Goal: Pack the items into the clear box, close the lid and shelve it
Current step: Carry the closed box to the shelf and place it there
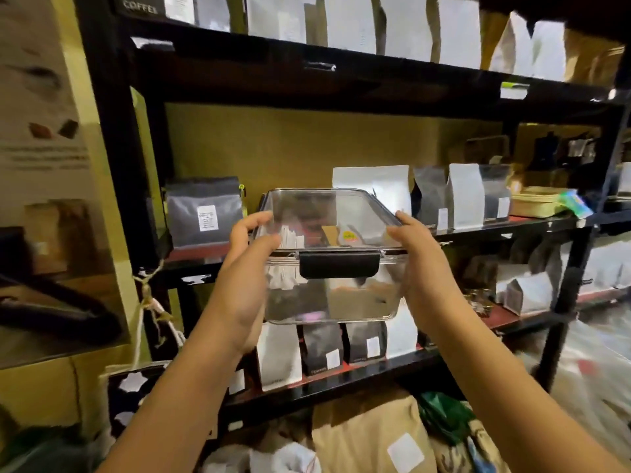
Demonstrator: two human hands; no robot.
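- While raised before the black shelf (341, 97), the clear box (329, 291) sits between both hands, lid (324, 216) apparently latched.
- Left hand (244, 268) fingers (257, 220) curl, clamping its left end.
- Right hand (425, 271) fingers (406, 220) grip its right end.

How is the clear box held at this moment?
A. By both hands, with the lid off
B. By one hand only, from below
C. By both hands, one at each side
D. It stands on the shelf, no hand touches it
C: the left hand and the right hand grip opposite sides of the clear box, and its lid is on, with the black latch down.
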